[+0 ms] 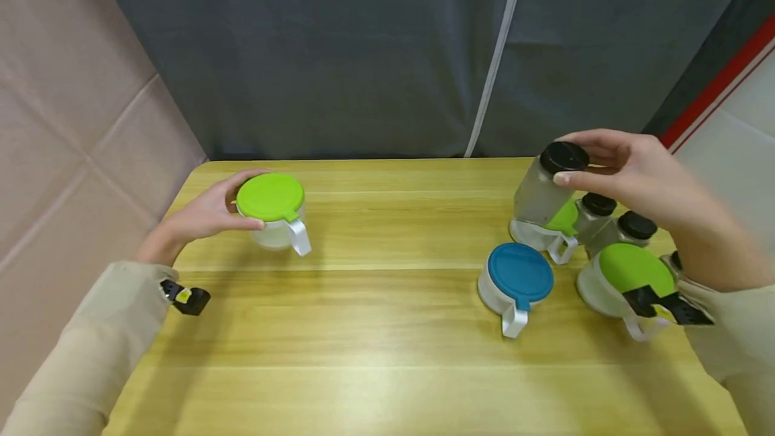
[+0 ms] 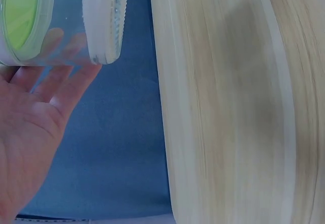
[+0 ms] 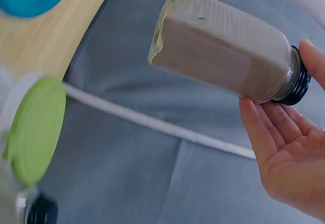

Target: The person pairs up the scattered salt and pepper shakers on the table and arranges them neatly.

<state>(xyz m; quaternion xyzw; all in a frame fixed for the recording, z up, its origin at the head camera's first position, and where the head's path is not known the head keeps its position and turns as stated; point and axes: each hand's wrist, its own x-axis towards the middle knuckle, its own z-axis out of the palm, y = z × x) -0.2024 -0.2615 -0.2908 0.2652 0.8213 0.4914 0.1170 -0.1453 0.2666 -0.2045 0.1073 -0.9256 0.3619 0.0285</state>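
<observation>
At the table's left, my left hand (image 1: 208,210) holds a clear seasoning pot (image 1: 272,234) with a green lid and white handle, raised above the wood. In the left wrist view the fingers lie along the side of the pot (image 2: 101,26). My right hand (image 1: 636,167) grips a square glass spice jar (image 1: 533,197) near its black lid, thumb on one side and fingers opposite. Brownish-grey powder shows inside the spice jar (image 3: 223,46) in the right wrist view. In the head view it overlaps a green-lidded pot (image 1: 563,221) behind it.
A blue-lidded pot (image 1: 521,271) stands in front of the jars at right. Another green-lidded pot (image 1: 636,268) sits below my right forearm, beside black-capped jars (image 1: 636,224). A dark grey curtain (image 1: 333,52) hangs behind the wooden table (image 1: 375,308); a beige wall (image 1: 72,120) is at left.
</observation>
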